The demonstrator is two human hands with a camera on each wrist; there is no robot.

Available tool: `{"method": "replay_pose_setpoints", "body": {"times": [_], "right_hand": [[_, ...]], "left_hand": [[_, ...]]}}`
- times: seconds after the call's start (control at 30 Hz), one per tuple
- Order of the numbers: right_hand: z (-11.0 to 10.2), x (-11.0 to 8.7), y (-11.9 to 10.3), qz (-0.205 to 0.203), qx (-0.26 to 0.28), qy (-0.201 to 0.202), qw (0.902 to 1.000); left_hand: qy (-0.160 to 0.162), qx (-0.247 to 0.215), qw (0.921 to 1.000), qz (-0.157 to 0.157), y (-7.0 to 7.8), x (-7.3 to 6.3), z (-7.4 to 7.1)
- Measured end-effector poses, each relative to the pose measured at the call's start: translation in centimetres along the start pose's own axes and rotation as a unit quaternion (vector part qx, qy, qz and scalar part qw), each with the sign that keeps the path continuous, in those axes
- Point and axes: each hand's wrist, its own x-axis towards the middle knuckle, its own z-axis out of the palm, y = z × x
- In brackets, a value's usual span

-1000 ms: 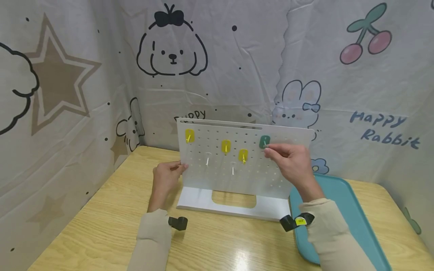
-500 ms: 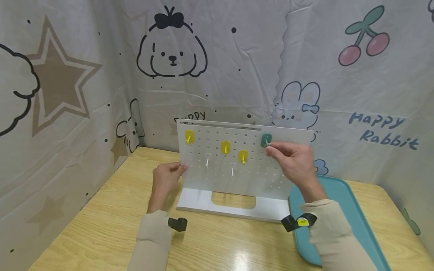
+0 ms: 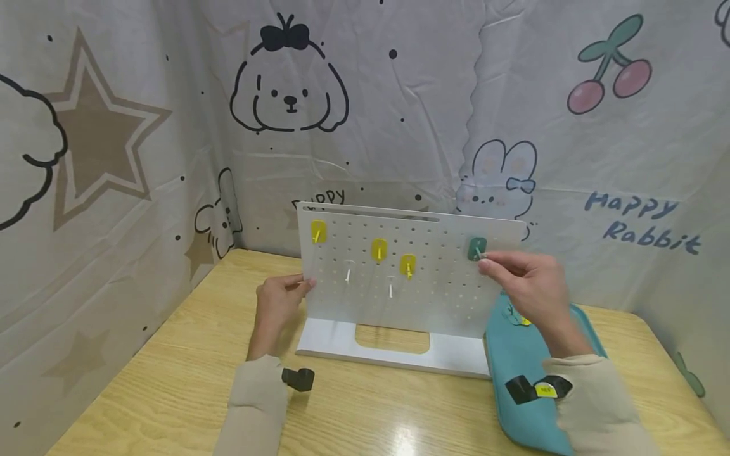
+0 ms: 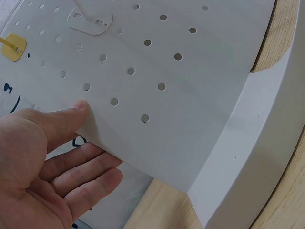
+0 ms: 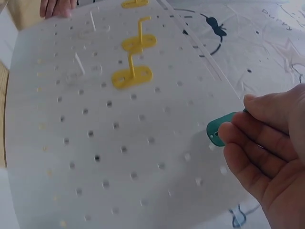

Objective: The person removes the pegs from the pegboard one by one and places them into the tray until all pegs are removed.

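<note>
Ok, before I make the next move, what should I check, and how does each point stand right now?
1. Left hand steadying the white pegboard by its edge: ok, thumb in front, fingers behind.
2. Right hand pinching the green pegboard hook: ok.
3. Green pegboard hook fully seated in the holes: cannot tell; the fingers partly cover it.
4. Three yellow hooks on the pegboard's face: ok.
5. Unobstructed view of the teal tray: not ok; the right hand and sleeve cover part of it.
</note>
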Motion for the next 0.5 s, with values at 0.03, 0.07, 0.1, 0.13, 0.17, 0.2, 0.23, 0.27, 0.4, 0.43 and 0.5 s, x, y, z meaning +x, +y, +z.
{"method": "replay_pose_setpoints", "body": {"times": [0.03,0.07,0.1,0.13,0.17,0.2,0.23,0.27,0.4,0.43,0.5], "right_hand": [[-0.4,-0.2,0.2,0.006,-0.005,-0.003,1.0000],[-0.7,-0.4,0.4,0.012,-0.010,-0.006,0.9999],[-1.0,-0.6,0.6,0.018,-0.015,-0.009,0.9997],[-1.4,-0.9,0.7,0.025,-0.021,-0.012,0.9994],[-1.7,-1.1,0.9,0.033,-0.027,-0.014,0.9990],[-2.0,-1.3,1.1,0.041,-0.034,-0.016,0.9985],[-2.3,-1.4,1.3,0.046,-0.039,-0.017,0.9980],[-2.5,-1.6,1.5,0.051,-0.046,-0.016,0.9975],[-3.3,-2.1,2.4,0.066,-0.063,-0.010,0.9958],[-3.5,-2.2,2.6,0.069,-0.066,-0.009,0.9954],[-3.8,-2.5,3.0,0.076,-0.071,-0.006,0.9946]], "left_hand": [[-0.001,-0.001,1.0000,0.002,0.0,0.0,0.0],[0.000,-0.001,1.0000,0.002,0.0,0.0,0.0],[0.000,-0.001,1.0000,0.004,0.0,0.0,0.0],[0.000,0.000,1.0000,0.004,0.0,0.0,0.0],[0.000,0.001,1.0000,0.005,0.0,0.0,0.0],[0.001,0.003,1.0000,0.007,-0.1,0.0,0.0],[0.001,0.004,0.9999,0.009,-0.1,0.0,0.0],[0.002,0.006,0.9999,0.010,-0.1,0.0,0.0],[0.002,0.009,0.9999,0.009,-0.1,0.0,0.0],[0.002,0.009,0.9999,0.009,0.0,-0.1,0.0],[0.002,0.009,0.9999,0.008,0.0,-0.1,0.0]]}}
